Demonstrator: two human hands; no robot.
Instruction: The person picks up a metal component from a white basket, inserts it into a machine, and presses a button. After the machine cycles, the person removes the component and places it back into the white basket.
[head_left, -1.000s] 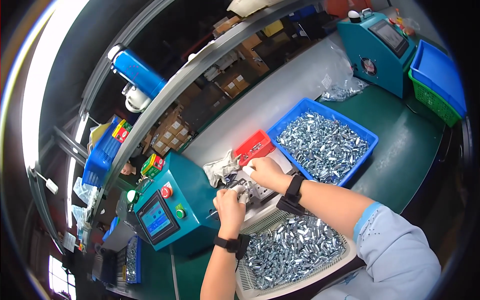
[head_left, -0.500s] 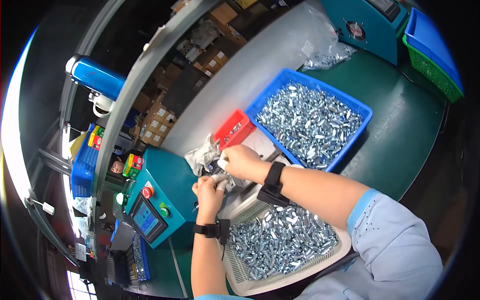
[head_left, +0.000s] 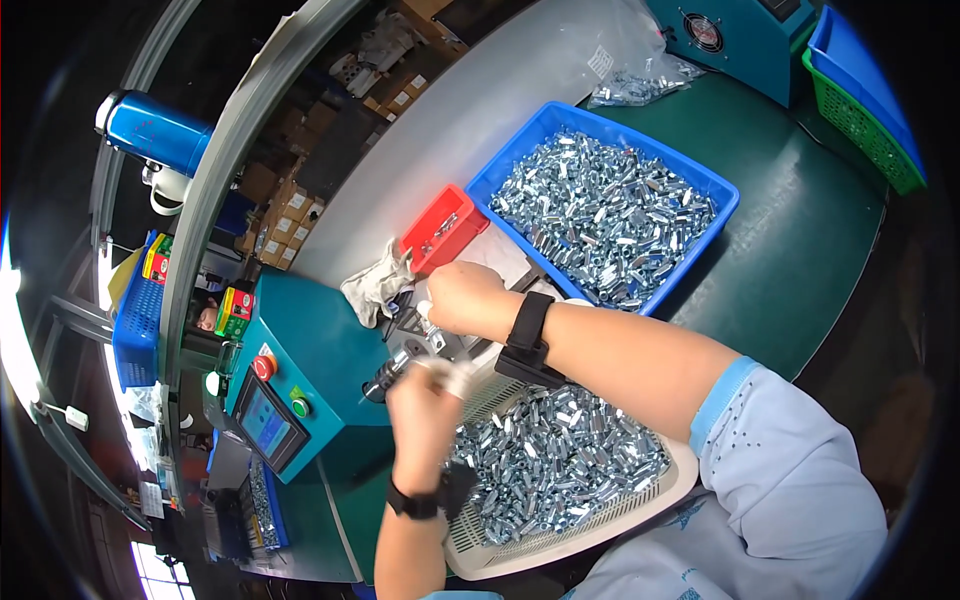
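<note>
Fixture (head_left: 425,335) sits beside teal machine (head_left: 320,365), mostly hidden by hands. Right hand (head_left: 462,298) pinches small part there; left hand (head_left: 425,390) blurred, grip unclear. White tray (head_left: 660,485) & blue bin (head_left: 725,195) hold metal parts; red box (head_left: 445,228) a few.

At twelve o'clock I see a bright blue bin (head_left: 722,190) heaped with shiny silver metal fittings (head_left: 605,215). Beside it, toward eleven, sits a small red tray (head_left: 440,232), with a crumpled grey-white glove (head_left: 375,288) just left of it. At nine o'clock is a teal machine (head_left: 320,360) carrying a red button (head_left: 263,366), a green button (head_left: 299,406) and a blue-lit screen (head_left: 262,423). At six, a cream slotted basket (head_left: 560,535) holds more silver fittings. My wrists wear black straps (head_left: 527,340); my sleeve (head_left: 790,480) is pale blue. The tabletop (head_left: 800,270) is dark green. A green basket (head_left: 860,125) shows at two o'clock.
</note>
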